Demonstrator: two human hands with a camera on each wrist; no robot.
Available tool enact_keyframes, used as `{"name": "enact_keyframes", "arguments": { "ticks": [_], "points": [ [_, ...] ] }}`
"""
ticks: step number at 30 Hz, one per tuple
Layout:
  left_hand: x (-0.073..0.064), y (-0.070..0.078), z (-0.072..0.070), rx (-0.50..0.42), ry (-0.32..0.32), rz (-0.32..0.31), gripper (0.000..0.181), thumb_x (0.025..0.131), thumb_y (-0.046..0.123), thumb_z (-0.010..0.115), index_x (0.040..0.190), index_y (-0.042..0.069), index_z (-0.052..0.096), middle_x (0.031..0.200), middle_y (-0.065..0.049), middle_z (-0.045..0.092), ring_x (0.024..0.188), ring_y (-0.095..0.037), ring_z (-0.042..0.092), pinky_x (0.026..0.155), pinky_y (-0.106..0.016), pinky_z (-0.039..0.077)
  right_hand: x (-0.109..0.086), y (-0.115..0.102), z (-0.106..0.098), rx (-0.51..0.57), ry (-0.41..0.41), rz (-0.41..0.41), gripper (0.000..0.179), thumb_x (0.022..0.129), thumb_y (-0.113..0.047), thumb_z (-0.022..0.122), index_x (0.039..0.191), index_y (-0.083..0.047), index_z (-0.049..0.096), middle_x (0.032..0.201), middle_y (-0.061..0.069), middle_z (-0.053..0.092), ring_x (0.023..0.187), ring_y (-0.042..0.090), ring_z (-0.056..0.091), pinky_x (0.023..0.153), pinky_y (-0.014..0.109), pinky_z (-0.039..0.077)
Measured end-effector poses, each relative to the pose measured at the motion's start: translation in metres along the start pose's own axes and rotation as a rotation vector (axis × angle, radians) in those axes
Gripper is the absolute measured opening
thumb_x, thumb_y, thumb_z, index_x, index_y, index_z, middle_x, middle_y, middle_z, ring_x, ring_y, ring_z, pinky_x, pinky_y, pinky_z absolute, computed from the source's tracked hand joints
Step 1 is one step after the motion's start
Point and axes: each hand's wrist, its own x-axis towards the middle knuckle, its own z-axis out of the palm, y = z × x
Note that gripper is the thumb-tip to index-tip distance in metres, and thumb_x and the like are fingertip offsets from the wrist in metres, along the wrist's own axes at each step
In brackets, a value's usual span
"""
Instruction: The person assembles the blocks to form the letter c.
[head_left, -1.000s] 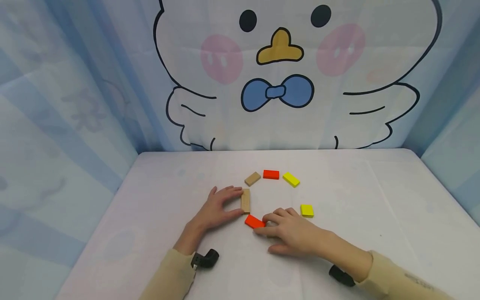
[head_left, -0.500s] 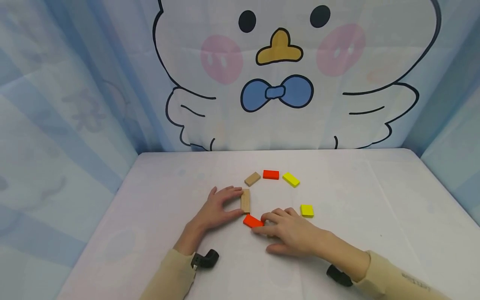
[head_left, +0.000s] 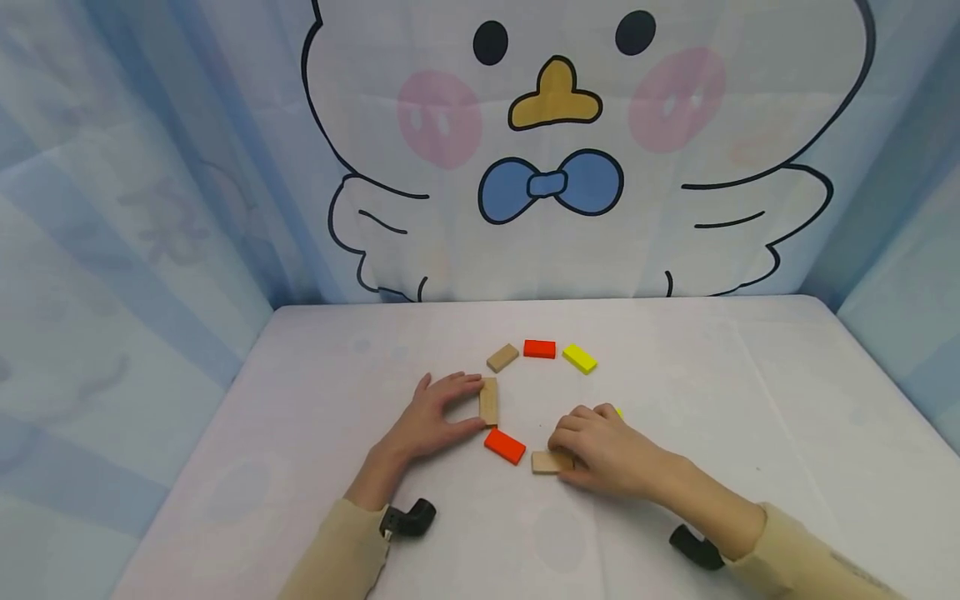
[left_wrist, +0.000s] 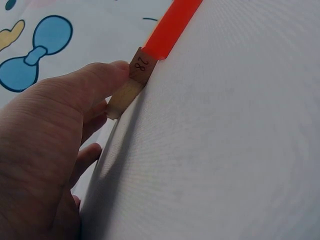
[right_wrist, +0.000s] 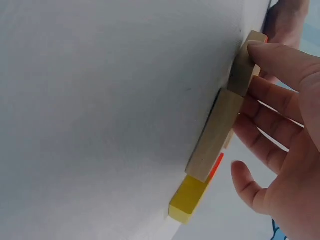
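My left hand (head_left: 429, 423) holds an upright-lying plain wooden block (head_left: 489, 404) from its left side, thumb at the near end, fingers at the far end. The left wrist view shows "28" written on this block (left_wrist: 140, 67). Just beyond its near end lies a red block (head_left: 505, 447). To the right of that, my right hand (head_left: 611, 454) pinches another plain wooden block (head_left: 546, 463) between thumb and fingers. In the right wrist view, a further wooden block (right_wrist: 215, 135) touches its end, followed by a yellow block (right_wrist: 189, 196); the right hand mostly covers both in the head view.
Toward the back of the white table (head_left: 360, 350) lie a small wooden block (head_left: 502, 358), a red block (head_left: 540, 349) and a yellow block (head_left: 580, 358), forming the far side of a ring. A cartoon-printed curtain (head_left: 551, 250) hangs behind the table.
My right hand has left the red block and shifted right, exposing the wooden block it now pinches. The red block has slid slightly left. My left hand stays in place.
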Motion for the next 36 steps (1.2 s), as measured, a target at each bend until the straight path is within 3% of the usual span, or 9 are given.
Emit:
{"name": "enact_keyframes", "arguments": {
  "ticks": [16, 24, 29, 36],
  "points": [
    [0.001, 0.000, -0.001, 0.013, -0.013, -0.007, 0.057, 0.089, 0.032, 0.078, 0.140, 0.012, 0.062, 0.143, -0.002, 0.058, 0.141, -0.026, 0.042, 0.118, -0.062, 0.006, 0.000, -0.001, 0.004, -0.011, 0.024, 0.007, 0.022, 0.087, -0.025, 0.080, 0.105, -0.015, 0.071, 0.095, -0.011, 0.060, 0.097, 0.013, 0.055, 0.085, 0.045, 0.042],
    [0.000, -0.001, 0.001, 0.013, -0.010, -0.005, 0.057, 0.089, 0.032, 0.078, 0.140, 0.011, 0.061, 0.143, -0.002, 0.058, 0.142, -0.026, 0.042, 0.118, -0.061, 0.006, -0.015, 0.016, -0.014, 0.054, -0.022, 0.128, 0.040, 0.083, -0.029, 0.084, 0.118, -0.017, 0.069, 0.114, -0.006, 0.062, 0.111, 0.021, 0.052, 0.093, 0.057, 0.038],
    [0.000, 0.000, 0.001, 0.016, -0.006, -0.004, 0.057, 0.089, 0.032, 0.078, 0.140, 0.011, 0.061, 0.143, -0.003, 0.058, 0.141, -0.026, 0.042, 0.118, -0.061, 0.007, -0.027, 0.030, -0.014, 0.043, -0.019, 0.079, 0.033, 0.082, -0.019, 0.085, 0.112, -0.021, 0.072, 0.116, -0.006, 0.062, 0.115, 0.023, 0.051, 0.091, 0.059, 0.037],
    [0.000, 0.000, 0.004, 0.017, -0.004, 0.006, 0.057, 0.090, 0.031, 0.078, 0.140, 0.011, 0.061, 0.143, -0.003, 0.058, 0.142, -0.026, 0.041, 0.118, -0.062, 0.006, -0.029, 0.038, -0.007, 0.041, -0.006, 0.054, 0.028, 0.083, -0.014, 0.084, 0.108, -0.023, 0.074, 0.113, -0.008, 0.064, 0.113, 0.021, 0.052, 0.090, 0.058, 0.036]
  ]
}}
